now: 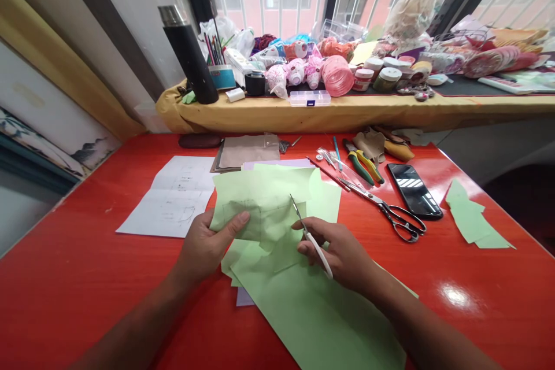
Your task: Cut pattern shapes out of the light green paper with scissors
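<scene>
My left hand [217, 238] pinches the left side of a light green sheet of paper [264, 193], thumb on top, above the table. Faint pencil lines run across this sheet. White-handled scissors [318, 251] are in my right hand [338, 248], their blades pointing up and away at the right part of the paper. One blade shows above the sheet; the other is hidden. Beneath both hands lie more green sheets [329, 312], with a lilac sheet [245, 296] showing under them.
A white sheet with drawings [167, 199] lies left. To the right are large metal scissors [385, 208], pliers [364, 165], a phone [414, 189] and green paper scraps [474, 217]. Behind, a ledge [260, 118] carries a black flask [191, 58], jars and craft items.
</scene>
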### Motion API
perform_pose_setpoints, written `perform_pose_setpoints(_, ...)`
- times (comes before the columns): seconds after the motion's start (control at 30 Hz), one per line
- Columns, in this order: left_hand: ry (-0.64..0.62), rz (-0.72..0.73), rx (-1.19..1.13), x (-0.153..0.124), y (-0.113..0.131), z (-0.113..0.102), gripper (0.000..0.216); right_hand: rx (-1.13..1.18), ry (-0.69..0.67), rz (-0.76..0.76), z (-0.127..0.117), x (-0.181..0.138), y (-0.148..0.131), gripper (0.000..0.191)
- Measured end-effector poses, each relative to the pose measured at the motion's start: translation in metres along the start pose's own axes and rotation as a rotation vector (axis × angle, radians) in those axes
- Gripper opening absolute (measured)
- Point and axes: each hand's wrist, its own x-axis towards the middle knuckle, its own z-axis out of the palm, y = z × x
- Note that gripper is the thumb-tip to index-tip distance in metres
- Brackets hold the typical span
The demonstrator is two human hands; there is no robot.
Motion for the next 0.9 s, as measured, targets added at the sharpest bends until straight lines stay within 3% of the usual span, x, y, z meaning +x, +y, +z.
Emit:
perform_pose_setpoints(0.23, 0.001, -0.027, -0.016, 0.005, -0.004, -0.006, 0.036, 0.228, -0.001, 0.083, 0.0, 0.0, 0.001, 0.051)
perform_pose_setpoints(0.57, -0.087, -0.047, -0.035, 0.008, -0.007, -0.01, 0.036, 0.331, -0.06, 0.107, -0.001, -0.001, -0.001, 0.053)
perform_pose_setpoints(0.77, -0.047, -0.047, -0.031, 0.009, -0.004, -0.012, 0.034, 0.374, -0.041, 0.134, -0.001, 0.0, 0.0, 0.054)
perform_pose_setpoints(0.9, -0.118, -0.058, -0.068, 0.011, -0.008, -0.014, 0.033, 0.392, -0.075, 0.117, -0.002, -0.001, -0.001, 0.054)
